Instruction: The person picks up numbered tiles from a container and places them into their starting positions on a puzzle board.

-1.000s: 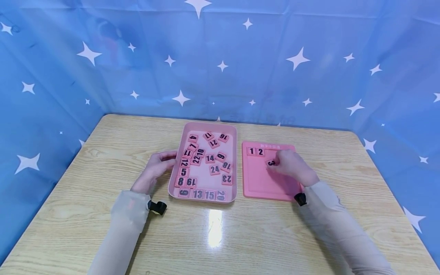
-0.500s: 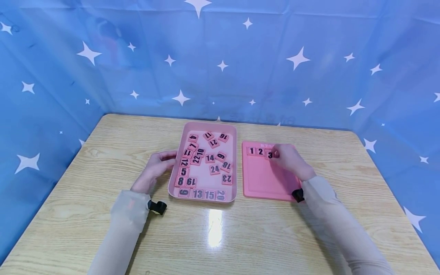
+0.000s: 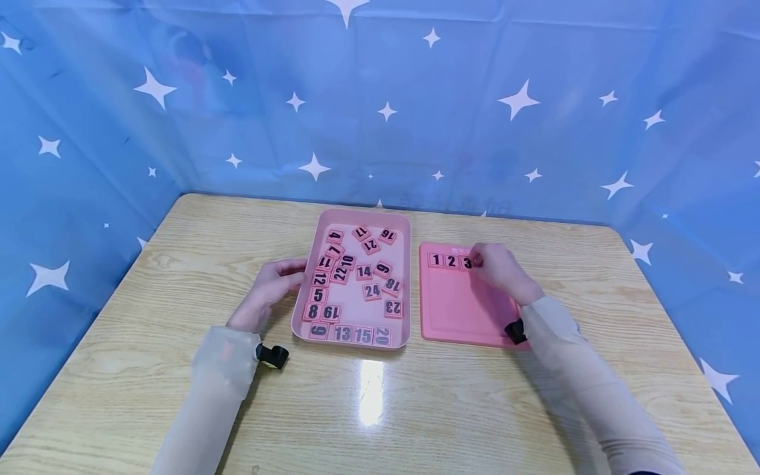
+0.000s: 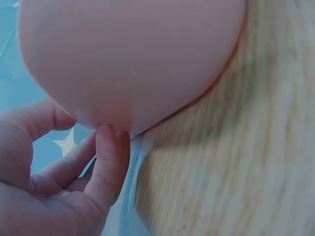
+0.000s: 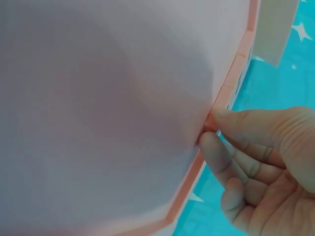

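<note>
My right hand is at the upper part of the pink puzzle board. Its thumb and forefinger pinch the number 3 tile, which sits beside the number 2 tile and the number 1 tile in the top row. The right wrist view shows the pinched tile edge-on at the board's rim. My left hand rests its fingertips against the left wall of the pink tray; in the left wrist view, relaxed fingers touch the tray's outer side.
Many loose number tiles lie in the tray at various angles, among them the number 4 tile and the number 24 tile. Tray and board stand side by side on a wooden table. A blue star-patterned cloth hangs behind.
My right hand has moved the 3 tile up and left, turning it straight beside the 2. The left hand has stayed at the tray. The head view has shifted slightly.
</note>
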{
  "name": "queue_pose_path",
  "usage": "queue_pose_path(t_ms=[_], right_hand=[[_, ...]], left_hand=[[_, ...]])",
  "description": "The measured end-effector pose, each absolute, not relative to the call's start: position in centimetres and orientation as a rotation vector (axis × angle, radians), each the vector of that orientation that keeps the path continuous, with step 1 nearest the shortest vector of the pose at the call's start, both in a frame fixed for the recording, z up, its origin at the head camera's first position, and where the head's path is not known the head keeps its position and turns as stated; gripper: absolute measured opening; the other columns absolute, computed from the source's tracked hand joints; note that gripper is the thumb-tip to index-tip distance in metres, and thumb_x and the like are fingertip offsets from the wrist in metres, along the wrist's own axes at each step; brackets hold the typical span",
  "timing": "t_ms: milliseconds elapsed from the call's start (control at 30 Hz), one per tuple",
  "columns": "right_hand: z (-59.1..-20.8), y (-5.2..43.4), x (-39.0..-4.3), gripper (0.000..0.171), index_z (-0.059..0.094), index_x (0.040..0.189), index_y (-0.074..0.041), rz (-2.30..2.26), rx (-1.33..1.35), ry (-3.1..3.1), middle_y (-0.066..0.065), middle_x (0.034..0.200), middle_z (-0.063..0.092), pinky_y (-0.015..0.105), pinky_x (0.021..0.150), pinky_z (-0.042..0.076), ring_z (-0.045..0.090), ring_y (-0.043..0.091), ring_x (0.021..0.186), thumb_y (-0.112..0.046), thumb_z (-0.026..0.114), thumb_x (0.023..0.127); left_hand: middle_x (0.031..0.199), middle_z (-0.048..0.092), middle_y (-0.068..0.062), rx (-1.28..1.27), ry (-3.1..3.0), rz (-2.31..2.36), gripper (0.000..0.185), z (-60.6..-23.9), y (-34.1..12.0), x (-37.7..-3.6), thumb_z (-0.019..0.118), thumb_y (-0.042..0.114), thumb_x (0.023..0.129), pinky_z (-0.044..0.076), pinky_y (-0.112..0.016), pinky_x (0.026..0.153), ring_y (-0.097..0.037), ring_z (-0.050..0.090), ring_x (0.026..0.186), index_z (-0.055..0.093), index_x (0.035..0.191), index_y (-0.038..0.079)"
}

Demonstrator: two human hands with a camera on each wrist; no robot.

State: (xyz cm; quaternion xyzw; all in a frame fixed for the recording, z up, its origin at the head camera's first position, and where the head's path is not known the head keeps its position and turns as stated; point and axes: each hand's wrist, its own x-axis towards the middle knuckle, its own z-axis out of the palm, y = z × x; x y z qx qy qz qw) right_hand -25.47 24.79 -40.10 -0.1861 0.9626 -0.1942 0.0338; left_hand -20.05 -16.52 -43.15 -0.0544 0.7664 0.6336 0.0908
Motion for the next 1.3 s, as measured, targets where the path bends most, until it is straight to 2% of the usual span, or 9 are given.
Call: queue_pose_path(t_ms=[233, 567, 967, 1300], right_hand=[[-40.0, 25.0, -25.8, 0.010, 0.064, 0.088, 0.007, -0.620, -0.581, 2.946, 0.020, 0.085, 0.065, 0.045, 0.074, 0.051, 0.061, 0.035, 0.083, 0.006, 0.066, 0.078], [-38.8, 24.1, -26.1, 0.017, 0.060, 0.095, 0.009, -0.714, -0.539, 2.969, 0.022, 0.087, 0.065, 0.044, 0.072, 0.052, 0.062, 0.033, 0.081, 0.000, 0.066, 0.083], [-34.8, 13.6, -28.3, 0.022, 0.062, 0.102, 0.005, -0.938, -0.716, 2.846, 0.018, 0.095, 0.066, 0.036, 0.079, 0.053, 0.063, 0.029, 0.088, -0.006, 0.067, 0.084], [-36.1, 5.8, -30.7, 0.022, 0.064, 0.107, 0.001, -1.047, -0.661, 2.667, 0.012, 0.098, 0.066, 0.029, 0.079, 0.050, 0.061, 0.022, 0.091, -0.010, 0.066, 0.087]], left_hand=[[0.124, 0.055, -0.027, -0.147, 2.292, 1.869, 0.041, -43.1, -16.6, -20.1, 0.057, 0.002, 0.088, 0.049, -0.017, 0.072, -0.004, 0.057, 0.081, 0.052, 0.127, -0.009], [0.124, 0.055, -0.027, -0.165, 2.282, 1.870, 0.041, -43.2, -16.4, -20.1, 0.058, 0.001, 0.087, 0.050, -0.016, 0.072, -0.005, 0.057, 0.082, 0.052, 0.126, -0.009], [0.124, 0.055, -0.026, -0.182, 2.268, 1.889, 0.042, -43.3, -16.7, -20.2, 0.058, 0.001, 0.086, 0.050, -0.017, 0.071, -0.003, 0.057, 0.080, 0.053, 0.126, -0.009], [0.122, 0.055, -0.029, -0.162, 2.250, 1.934, 0.041, -43.3, -16.7, -20.1, 0.058, -0.002, 0.086, 0.050, -0.016, 0.069, -0.002, 0.057, 0.076, 0.051, 0.125, -0.012]])
